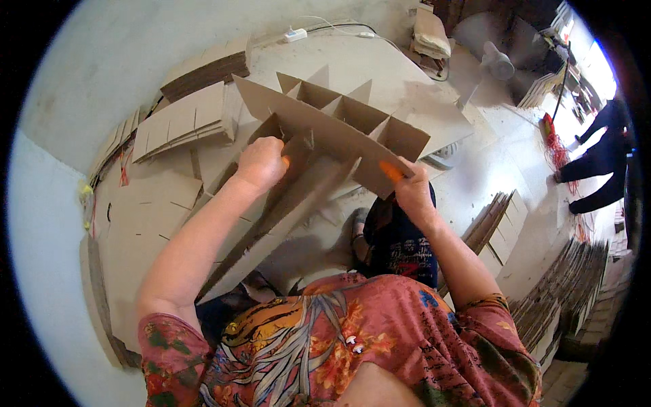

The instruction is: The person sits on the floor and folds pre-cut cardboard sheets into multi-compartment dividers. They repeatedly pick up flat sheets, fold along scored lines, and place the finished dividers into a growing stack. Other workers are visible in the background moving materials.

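In front of me, tilted, is a partly interlocked cardboard divider [325,108], its slotted strips crossing to form open cells. My right hand [415,195] grips the near right part of its long front strip, with orange covering on a digit. My left hand [263,165] is closed at the divider's left side, over a brown cardboard strip [281,180], and a bit of orange shows at its fingers. Below the divider, more long slotted strips [285,227] slant toward my lap. The left hand hides the spot where its strip meets the long front one.
Stacks of slotted cardboard [183,122] stand by the wall at left. Flat sheets [146,210] lie nearer. More cardboard bundles [563,292] stand at right. A fan [497,62] is at the far right, with another person's dark-clothed legs [600,159] closer. A white power strip [295,35] lies behind.
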A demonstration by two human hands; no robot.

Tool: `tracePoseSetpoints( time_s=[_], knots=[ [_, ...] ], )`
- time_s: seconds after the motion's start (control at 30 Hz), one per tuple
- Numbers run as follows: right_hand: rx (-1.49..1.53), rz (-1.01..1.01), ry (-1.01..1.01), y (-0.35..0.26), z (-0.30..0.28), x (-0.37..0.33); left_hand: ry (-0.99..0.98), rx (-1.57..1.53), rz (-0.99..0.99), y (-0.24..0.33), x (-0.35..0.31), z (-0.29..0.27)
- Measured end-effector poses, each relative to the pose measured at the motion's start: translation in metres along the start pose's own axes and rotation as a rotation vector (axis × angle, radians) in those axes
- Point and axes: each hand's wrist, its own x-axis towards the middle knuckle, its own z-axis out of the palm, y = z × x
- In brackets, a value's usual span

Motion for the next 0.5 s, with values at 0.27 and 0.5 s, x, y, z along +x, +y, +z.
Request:
tracePoseSetpoints(
  time_s=[0.27,0.5],
  knots=[
    [-0.015,-0.016,-0.030,0.032,-0.004,-0.013,0.242,-0.292,-0.036,-0.006,-0.004,-0.012],
    [-0.434,-0.433,-0.233,-0.018,-0.020,0.003,0.034,-0.175,-0.190,-0.057,0.016,-0.023]
  ],
)
